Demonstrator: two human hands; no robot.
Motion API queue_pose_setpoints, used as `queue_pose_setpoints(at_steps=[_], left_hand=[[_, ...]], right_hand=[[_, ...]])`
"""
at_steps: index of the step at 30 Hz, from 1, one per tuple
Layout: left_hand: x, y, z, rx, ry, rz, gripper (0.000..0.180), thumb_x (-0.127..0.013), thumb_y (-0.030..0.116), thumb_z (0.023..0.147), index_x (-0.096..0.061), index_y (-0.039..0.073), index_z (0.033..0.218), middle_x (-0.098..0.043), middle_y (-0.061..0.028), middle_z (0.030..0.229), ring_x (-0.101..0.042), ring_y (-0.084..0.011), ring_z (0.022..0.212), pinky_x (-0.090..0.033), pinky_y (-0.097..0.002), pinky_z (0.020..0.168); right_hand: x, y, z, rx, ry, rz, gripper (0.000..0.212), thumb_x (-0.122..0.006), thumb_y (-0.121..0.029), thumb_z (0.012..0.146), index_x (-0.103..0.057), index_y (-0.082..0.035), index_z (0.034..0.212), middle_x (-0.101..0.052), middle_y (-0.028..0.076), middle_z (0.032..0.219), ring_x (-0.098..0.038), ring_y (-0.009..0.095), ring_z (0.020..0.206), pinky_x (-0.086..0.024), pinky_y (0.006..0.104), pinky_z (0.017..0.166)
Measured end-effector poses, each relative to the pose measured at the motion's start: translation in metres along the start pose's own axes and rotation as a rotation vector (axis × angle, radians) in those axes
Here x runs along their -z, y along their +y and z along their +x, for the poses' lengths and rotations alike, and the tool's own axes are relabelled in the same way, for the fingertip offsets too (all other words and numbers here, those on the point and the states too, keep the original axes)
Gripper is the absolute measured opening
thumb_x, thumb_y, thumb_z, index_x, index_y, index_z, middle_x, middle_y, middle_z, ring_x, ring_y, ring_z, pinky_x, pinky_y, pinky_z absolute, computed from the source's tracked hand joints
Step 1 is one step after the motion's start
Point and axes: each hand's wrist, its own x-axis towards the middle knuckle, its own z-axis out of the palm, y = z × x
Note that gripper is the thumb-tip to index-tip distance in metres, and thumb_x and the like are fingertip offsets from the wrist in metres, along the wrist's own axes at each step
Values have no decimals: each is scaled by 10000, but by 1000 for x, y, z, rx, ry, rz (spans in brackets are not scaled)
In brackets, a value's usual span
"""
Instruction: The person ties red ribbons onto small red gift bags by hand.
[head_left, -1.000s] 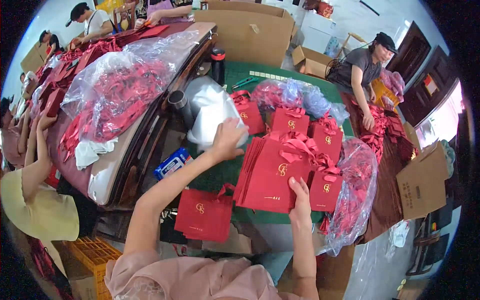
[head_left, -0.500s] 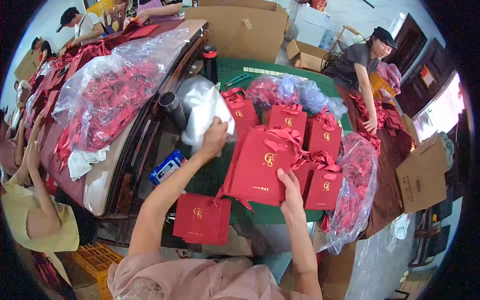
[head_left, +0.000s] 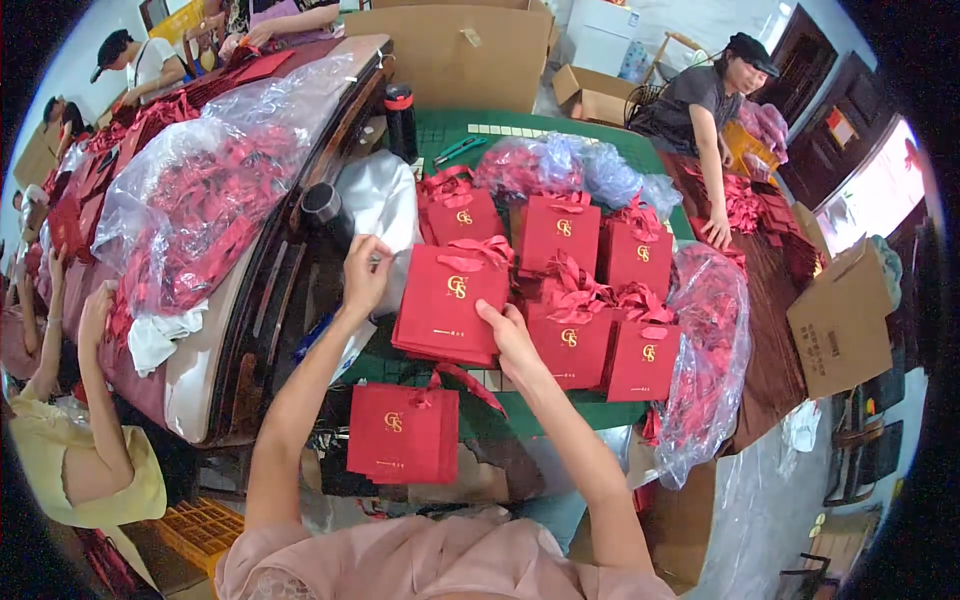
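Observation:
My right hand grips a stack of red paper gift bags by its lower right corner, thumb on the front face. The bags have red ribbon handles and gold print. Beside the stack, my left hand is closed in a pinch on a clear plastic bag; this thin film hangs below the fingers and is hard to make out. Just behind that hand lies a pile of clear plastic bags. Another stack of red gift bags lies at the near edge of the table.
More red gift bags stand in groups on the green mat. Dark bottles, a green cutter and plastic-wrapped ribbon bags surround them. A partly covered wipes pack lies left. A co-worker reaches over the right-hand table.
My right hand has brought the stack of gift bags left and slightly up. My left hand has drawn back left from the plastic pile, with film now over the wipes pack.

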Motion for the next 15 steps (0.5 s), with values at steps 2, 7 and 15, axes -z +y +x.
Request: queue_pose_setpoints(at_steps=[2, 7, 15], left_hand=[[0, -3, -3, 45, -42, -21, 105, -644, -66, 812, -593, 3, 872, -560, -137, 928, -642, -266, 804, -521, -324, 638], [-3, -21, -12, -21, -55, 8, 93, -630, -58, 828, -581, 5, 876, -559, -132, 890, -626, -264, 739, -508, -330, 598], [6, -34, -19, -98, -7, 98, 70, -613, -36, 862, -566, 7, 892, -555, -159, 892, -626, -337, 757, -507, -379, 620]], right_hand=[[2, 14, 13, 16, 30, -38, 522, -724, -262, 902, -484, 24, 1267, -630, 146, 1242, -608, 223, 1126, -488, 370, 977], [6, 25, 37, 28, 29, -136, 609, -705, -212, 906, -369, 39, 1348, -574, 173, 1295, -574, 256, 1163, -467, 388, 1001], [2, 25, 46, -98, 141, -296, 656, -675, -246, 921, -360, 131, 1356, -589, 212, 1258, -588, 269, 1138, -477, 365, 979]])
